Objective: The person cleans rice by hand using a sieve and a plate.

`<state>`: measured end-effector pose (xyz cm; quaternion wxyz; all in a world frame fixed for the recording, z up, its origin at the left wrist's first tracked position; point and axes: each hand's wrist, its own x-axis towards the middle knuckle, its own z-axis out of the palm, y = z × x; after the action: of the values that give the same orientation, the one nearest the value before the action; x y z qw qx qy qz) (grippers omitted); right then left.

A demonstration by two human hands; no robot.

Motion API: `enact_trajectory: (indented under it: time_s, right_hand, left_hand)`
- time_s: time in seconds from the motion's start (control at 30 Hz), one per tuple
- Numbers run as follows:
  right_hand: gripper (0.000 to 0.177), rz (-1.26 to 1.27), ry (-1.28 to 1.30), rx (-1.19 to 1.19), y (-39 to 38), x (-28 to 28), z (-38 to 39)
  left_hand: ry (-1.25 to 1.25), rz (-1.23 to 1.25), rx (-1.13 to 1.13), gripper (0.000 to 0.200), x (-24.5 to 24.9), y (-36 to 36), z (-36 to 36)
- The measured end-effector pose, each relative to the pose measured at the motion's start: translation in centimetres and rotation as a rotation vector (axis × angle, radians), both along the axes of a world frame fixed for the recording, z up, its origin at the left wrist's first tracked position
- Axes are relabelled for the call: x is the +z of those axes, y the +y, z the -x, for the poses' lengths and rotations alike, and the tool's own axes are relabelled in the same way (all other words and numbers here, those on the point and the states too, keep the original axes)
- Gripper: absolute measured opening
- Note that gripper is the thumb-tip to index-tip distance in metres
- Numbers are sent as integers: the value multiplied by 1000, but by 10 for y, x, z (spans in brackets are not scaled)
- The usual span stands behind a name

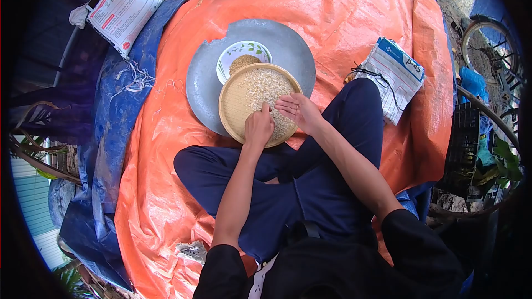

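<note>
A round woven tray (233, 105) tilts over my lap, with pale grains (263, 86) spread over its middle and right side. My left hand (259, 125) is over the tray's near part, fingers curled in; whatever they may hold is too small to make out. Beside it, my right hand (299, 112) is at the tray's right rim, palm turned up and fingers stretched out towards the left hand. Just behind the tray a white bowl with a green leaf pattern (250, 48) holds golden-brown grain (244, 63). The tray covers part of the bowl.
Under bowl and tray lies a wide grey metal disc (205, 88) with a chipped edge, on an orange tarp (160, 182). A blue tarp (105, 149) runs along the left. A white printed sack (124, 14) lies far left, a folded sack (390, 75) with black cord right.
</note>
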<state>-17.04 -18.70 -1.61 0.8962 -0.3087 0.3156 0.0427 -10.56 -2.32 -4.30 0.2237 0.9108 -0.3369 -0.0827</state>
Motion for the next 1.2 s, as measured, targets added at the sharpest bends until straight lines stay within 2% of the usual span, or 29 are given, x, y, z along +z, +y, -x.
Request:
enact_trajectory:
  time_s: [0.17,0.37,0.47,0.57,0.67,0.77,0.87,0.97,1.07,1.2]
  right_hand:
    - [45,0,5,11,1,1,0]
    - [44,14,38,6,-1,1,0]
    - [43,32,38,9,-2,-2,0]
    - [42,33,43,2,-2,-3,0]
    - [42,61,54,4,-2,-2,1]
    - [42,76,66,-7,-3,-7,1]
    - [44,76,126,15,0,1,0]
    - [45,7,151,39,3,-4,-1]
    - [47,-60,107,46,2,-8,0]
    - [51,-92,51,70,-1,-1,1]
  left_hand:
    - [-149,-50,-95,28,5,-4,3]
    - [-182,-32,-134,30,8,-8,3]
    - [-175,-71,-146,17,13,-11,5]
    - [-173,-58,-151,21,5,-10,3]
    - [126,47,28,32,3,-6,-4]
    - [341,445,162,38,15,-1,-12]
    - [613,746,176,43,16,-2,-16]
    - [773,845,130,40,23,-7,-10]
    - [753,885,164,35,24,-7,-9]
    - [521,724,227,32,20,2,-19]
